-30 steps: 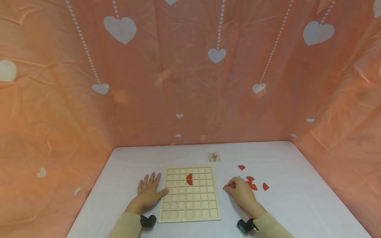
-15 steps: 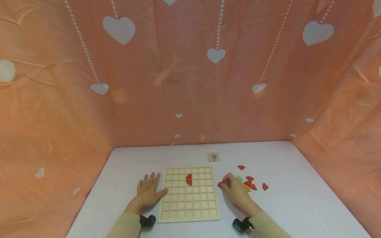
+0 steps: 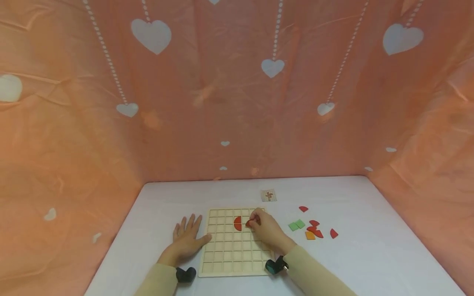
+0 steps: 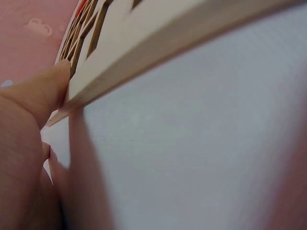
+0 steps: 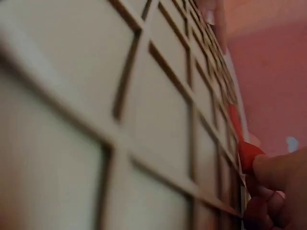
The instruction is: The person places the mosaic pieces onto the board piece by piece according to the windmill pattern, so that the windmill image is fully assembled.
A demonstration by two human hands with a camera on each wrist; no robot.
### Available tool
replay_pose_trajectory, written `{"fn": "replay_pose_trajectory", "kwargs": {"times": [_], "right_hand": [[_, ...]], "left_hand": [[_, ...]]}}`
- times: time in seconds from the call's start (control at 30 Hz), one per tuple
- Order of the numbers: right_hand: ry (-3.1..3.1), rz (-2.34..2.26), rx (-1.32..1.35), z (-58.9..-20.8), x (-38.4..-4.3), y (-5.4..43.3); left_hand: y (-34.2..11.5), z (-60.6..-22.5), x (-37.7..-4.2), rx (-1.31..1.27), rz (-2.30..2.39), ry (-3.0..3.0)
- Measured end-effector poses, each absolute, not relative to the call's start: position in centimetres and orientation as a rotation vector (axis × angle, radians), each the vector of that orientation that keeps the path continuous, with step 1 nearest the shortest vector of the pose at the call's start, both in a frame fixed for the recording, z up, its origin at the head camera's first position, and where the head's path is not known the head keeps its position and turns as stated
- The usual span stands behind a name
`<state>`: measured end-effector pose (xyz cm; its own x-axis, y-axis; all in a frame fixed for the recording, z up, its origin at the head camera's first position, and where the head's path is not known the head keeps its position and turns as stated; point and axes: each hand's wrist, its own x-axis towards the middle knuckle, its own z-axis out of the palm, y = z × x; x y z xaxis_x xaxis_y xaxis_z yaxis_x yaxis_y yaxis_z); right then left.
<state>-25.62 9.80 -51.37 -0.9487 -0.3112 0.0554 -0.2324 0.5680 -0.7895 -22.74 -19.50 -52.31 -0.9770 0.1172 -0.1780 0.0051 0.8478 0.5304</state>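
Observation:
A pale wooden grid board (image 3: 226,257) lies on the white table, with two red quarter-circle pieces (image 3: 238,220) set in neighbouring cells as a half disc. Over the board's upper right part, my right hand (image 3: 269,231) pinches another red quarter-circle piece (image 3: 248,224), just right of that half disc. In the right wrist view the held piece (image 5: 249,155) sticks out from thumb and fingertips, close to the grid. My left hand (image 3: 185,243) lies spread on the table at the board's left side. Its thumb (image 4: 43,88) rests on the board's edge in the left wrist view.
Right of the board lie two green squares (image 3: 296,224), an orange square (image 3: 310,235) and several loose red quarter-circle pieces (image 3: 318,234). A small card (image 3: 268,195) with a printed grid pattern sits behind the board. An orange cloth with hearts (image 3: 237,123) surrounds the table.
My right hand has carried the red quarter-circle piece leftward from the table onto the board's upper right area, uncovering the green and orange squares. The left hand has stayed put.

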Motion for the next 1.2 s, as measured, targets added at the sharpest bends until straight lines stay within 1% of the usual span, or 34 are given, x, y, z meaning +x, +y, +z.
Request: {"fn": "replay_pose_trajectory", "kwargs": {"times": [0.13,0.23,0.63,0.97,1.2], "right_hand": [[2.734,-1.318,-0.502,-51.7,-25.9,9.4],[2.732,-1.342,-0.471,-51.9,-25.9,9.2],[2.700,-1.371,-0.482,-52.8,-25.0,8.9],[2.636,-1.425,-0.519,-52.6,-25.0,8.8],[2.653,-1.429,-0.491,-52.7,-25.4,8.8]], "left_hand": [[-19.2,-52.2,-23.0,0.109,0.807,2.822],[-19.2,-51.9,-23.0,0.113,0.818,2.834],[-19.2,-52.3,-22.2,0.090,0.817,2.808],[-19.5,-52.6,-22.1,0.079,0.831,2.829],[-19.3,-52.6,-22.6,0.062,0.809,2.837]]}}
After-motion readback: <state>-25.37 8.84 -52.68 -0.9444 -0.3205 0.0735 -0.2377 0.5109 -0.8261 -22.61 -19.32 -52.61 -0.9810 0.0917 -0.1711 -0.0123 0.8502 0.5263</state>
